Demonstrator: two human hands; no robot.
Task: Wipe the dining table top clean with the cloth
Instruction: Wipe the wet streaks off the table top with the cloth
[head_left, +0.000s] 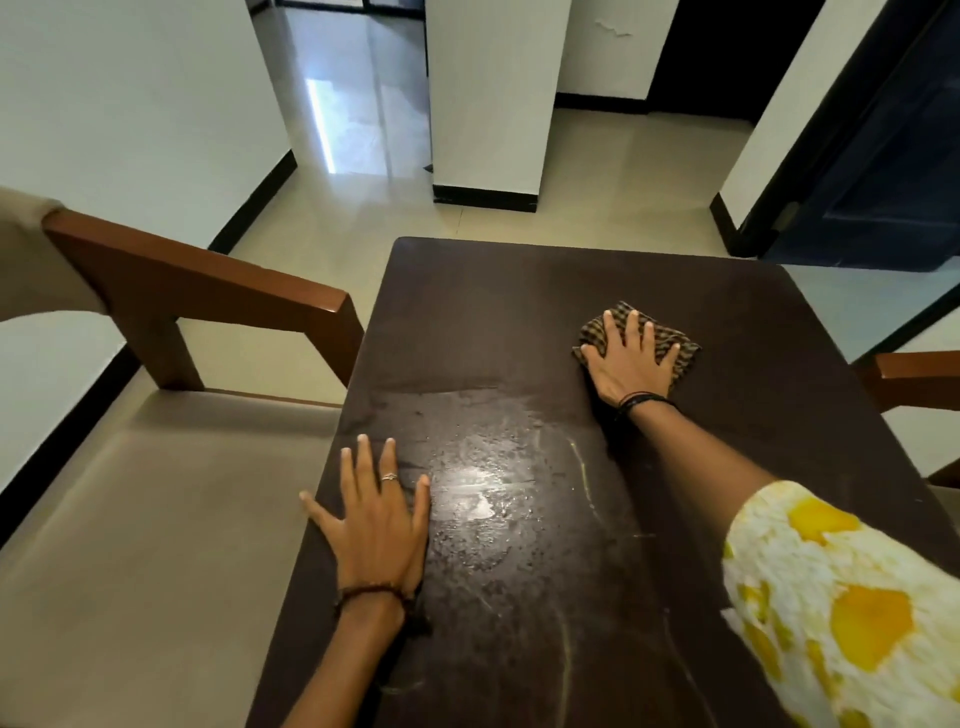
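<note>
Left hand (376, 525) lies flat, fingers spread, at the bench's (519, 291) left edge. Right hand (631, 364) presses flat on the checked cloth (675, 345) toward the far right; bare bench top lies beyond.

No readable text, label, brand or number shows anywhere.
</note>
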